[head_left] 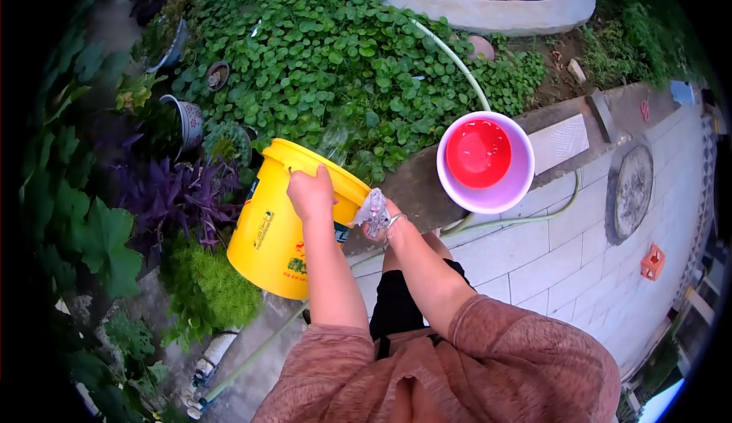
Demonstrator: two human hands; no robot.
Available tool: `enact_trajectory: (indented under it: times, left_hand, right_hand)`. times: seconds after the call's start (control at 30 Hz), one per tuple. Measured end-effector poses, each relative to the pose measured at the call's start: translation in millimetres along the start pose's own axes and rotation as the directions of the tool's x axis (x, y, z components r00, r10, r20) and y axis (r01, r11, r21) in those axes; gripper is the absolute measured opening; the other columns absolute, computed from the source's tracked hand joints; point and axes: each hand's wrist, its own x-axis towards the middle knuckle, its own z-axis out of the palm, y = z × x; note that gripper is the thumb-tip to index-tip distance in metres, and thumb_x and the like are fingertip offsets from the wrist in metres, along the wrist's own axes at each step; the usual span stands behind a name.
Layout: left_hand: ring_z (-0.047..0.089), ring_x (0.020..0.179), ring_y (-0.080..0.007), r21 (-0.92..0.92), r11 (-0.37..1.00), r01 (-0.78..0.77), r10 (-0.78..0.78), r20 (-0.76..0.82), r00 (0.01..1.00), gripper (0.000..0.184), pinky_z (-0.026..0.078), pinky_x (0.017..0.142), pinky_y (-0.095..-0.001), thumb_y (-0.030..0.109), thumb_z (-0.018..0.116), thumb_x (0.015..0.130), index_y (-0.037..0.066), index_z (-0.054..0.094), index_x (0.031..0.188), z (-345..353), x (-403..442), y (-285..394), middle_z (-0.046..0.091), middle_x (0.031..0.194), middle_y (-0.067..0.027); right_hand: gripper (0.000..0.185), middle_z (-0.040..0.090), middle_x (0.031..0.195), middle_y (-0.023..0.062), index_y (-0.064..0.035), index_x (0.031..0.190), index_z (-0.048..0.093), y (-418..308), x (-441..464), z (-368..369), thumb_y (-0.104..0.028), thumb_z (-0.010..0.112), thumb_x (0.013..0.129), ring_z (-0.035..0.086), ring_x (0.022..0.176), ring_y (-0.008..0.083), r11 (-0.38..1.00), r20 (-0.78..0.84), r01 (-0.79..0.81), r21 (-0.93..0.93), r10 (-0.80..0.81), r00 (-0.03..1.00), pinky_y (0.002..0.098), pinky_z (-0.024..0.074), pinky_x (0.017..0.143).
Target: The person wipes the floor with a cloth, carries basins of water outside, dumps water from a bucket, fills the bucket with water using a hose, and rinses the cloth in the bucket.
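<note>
A yellow bucket [259, 236] with printed labels is tilted, its rim facing the low green plants. My left hand [312, 193] is closed on the bucket's near upper side, just below the rim. A clear splash, seemingly water, shows past the rim over the leaves. A crumpled pale grey cloth or plastic piece [372, 211] is in my right hand [383, 223], close against the bucket's right side; whether that hand also bears on the bucket I cannot tell. To the right, a red basin [478, 154] sits inside a pale purple bucket [503, 198].
Dense green ground cover [305, 65] spreads ahead, below a curved concrete edge [488, 13]. A pale hose [454, 56] runs through it; another length [526, 217] crosses the paving. Potted plants [187, 122] stand left. A round stone slab [633, 192] and orange crate [652, 261] are right.
</note>
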Motion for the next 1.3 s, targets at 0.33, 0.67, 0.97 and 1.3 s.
enact_trajectory:
  times: [0.33,0.67,0.97,1.3]
  left_hand:
    - [0.047,0.032,-0.0169,-0.368,0.93,0.004,-0.005,-0.003,1.0,0.028,0.042,0.035,-0.0275,0.02,0.057,0.073,-0.003,0.044,0.064,-55.8,-18.9,-52.6,0.052,0.051,-0.0132]
    - [0.052,0.071,-0.0164,-0.952,0.24,0.191,0.104,0.221,0.97,0.026,0.041,0.069,-0.0304,0.024,0.037,0.081,0.003,0.05,0.089,-76.0,-74.6,-220.3,0.056,0.079,-0.0078]
    - [0.054,0.081,-0.0179,-0.845,0.311,0.435,0.069,0.477,0.876,0.025,0.043,0.072,-0.0349,0.015,0.042,0.075,0.006,0.048,0.097,-28.0,-101.9,-306.7,0.055,0.092,-0.0055]
    - [0.053,0.066,-0.0148,-0.489,0.717,0.496,-0.136,0.6,0.788,0.024,0.046,0.057,-0.0269,0.007,0.042,0.076,0.002,0.045,0.099,-22.7,-123.9,-303.8,0.056,0.083,-0.0083]
  right_hand:
    - [0.036,0.054,0.06,0.0003,-0.0154,0.075,0.054,18.8,-15.1,17.7,-0.047,0.039,0.078,0.051,0.049,0.015,0.975,0.246,0.144,-0.168,-0.1,0.964,0.0287,0.0398,0.037]
    - [0.033,0.056,0.083,0.0035,0.002,0.09,0.052,53.7,-63.3,3.2,-0.029,0.05,0.079,0.052,0.073,0.0105,0.5,0.34,0.533,-0.682,-0.429,0.837,0.0226,0.0417,0.067]
    - [0.036,0.056,0.082,0.0039,0.0011,0.093,0.052,73.9,-77.7,-42.6,-0.029,0.055,0.074,0.051,0.075,0.0094,0.17,0.248,0.333,-0.927,-0.386,0.888,0.0224,0.0411,0.07]
    - [0.023,0.059,0.078,0.0065,-0.0008,0.081,0.059,-1.5,-160.9,-134.9,-0.022,0.057,0.073,0.054,0.069,0.0128,0.159,0.015,0.137,-0.978,-0.598,0.802,0.0251,0.0442,0.066]
